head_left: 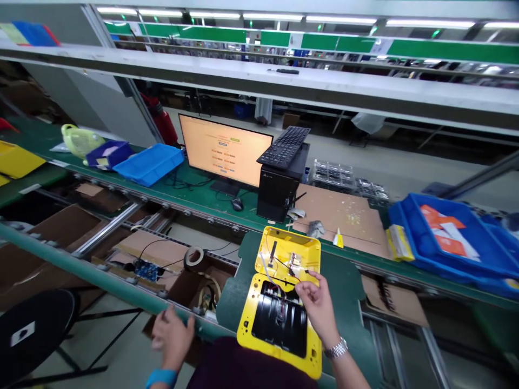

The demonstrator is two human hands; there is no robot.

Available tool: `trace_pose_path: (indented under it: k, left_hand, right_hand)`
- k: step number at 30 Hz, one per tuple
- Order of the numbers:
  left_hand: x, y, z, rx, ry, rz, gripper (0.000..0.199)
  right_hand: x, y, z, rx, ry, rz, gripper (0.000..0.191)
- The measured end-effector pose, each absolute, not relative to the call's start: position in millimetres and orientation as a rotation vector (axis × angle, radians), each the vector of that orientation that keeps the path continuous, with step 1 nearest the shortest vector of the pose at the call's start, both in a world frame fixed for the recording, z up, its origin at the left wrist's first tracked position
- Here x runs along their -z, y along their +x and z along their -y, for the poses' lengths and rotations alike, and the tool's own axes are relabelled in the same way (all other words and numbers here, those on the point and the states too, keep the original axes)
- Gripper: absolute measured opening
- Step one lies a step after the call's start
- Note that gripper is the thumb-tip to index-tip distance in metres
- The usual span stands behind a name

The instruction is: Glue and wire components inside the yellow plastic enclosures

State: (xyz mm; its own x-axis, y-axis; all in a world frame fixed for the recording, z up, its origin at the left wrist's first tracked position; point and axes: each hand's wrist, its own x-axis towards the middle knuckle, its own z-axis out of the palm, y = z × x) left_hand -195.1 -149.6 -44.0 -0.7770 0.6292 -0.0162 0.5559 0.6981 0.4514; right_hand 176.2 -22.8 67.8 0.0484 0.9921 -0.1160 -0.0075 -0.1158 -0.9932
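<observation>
A yellow plastic casing lies opened out on a green board [227, 302] in front of me. Its smaller half [312, 251] is at the far side, with wires and small parts inside. The nearer half [249, 319] frames a black panel [279, 324] with thin wires over it. My right hand [318, 305], wearing a metal watch, is over the casing's right side where the halves meet. Its thumb and fingers are pinched close to the wires; what lies between them is too small to tell. My left hand [172, 335] hangs by the bench's front edge, slightly blurred, fingers apart and holding nothing.
Beyond the casing stand a monitor [227, 151], a mouse [237, 204] and a black computer tower [278, 194] with a keyboard [286, 146] on top. Blue bins [409, 237] sit at right, a blue tray [150, 165] at left. A tape roll [193, 258] is near the open roller section. A stool [36, 329] is lower left.
</observation>
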Motion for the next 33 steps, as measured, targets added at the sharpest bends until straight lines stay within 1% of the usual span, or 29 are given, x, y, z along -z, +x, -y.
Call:
trace_pose_path:
  k: [2,3,5,7,10,13,18,23,29,33]
  left_hand:
    - [9.5,-155.8,109.7,-0.731,1.436,-2.495,0.044]
    - [-7.4,-133.2,88.0,-0.745,1.645,-2.335,0.038]
    - [-35.8,-88.8,45.7,-0.666,2.031,-1.886,0.031]
    - [-53.8,-52.7,9.5,-0.561,2.284,-1.537,0.027]
    - [-62.4,-22.5,-30.6,-0.434,2.441,-1.192,0.011]
    - [-59.9,-12.2,-61.1,-0.345,2.414,-0.961,0.013]
    - [-51.2,1.7,-109.9,-0.192,2.053,-0.749,0.01]
    - [-41.0,13.4,-150.0,-0.099,1.862,-0.579,0.025]
    - [-33.8,14.2,-166.0,-0.072,1.735,-0.517,0.021]
    - [-30.5,13.5,-164.9,-0.078,1.68,-0.521,0.022]
  right_hand:
    - [-59.9,180.7,20.3,-1.285,-1.334,0.967,0.073]
    - [-56.9,182.3,19.7,-1.29,-1.344,0.898,0.076]
    - [-53.4,184.3,20.4,-1.284,-1.367,0.782,0.078]
    - [-52.6,185.6,23.0,-1.283,-1.377,0.695,0.08]
    - [-51.8,187.1,29.0,-1.289,-1.362,0.61,0.082]
    - [-47.7,187.1,33.6,-1.287,-1.327,0.582,0.081]
    - [-38.6,179.9,30.3,-1.335,-1.278,0.514,0.079]
    - [-34.4,170.5,20.9,-1.344,-1.277,0.517,0.079]
    - [-28.1,164.0,16.4,-1.347,-1.281,0.569,0.073]
    - [-23.2,161.8,15.9,-1.317,-1.323,0.605,0.072]
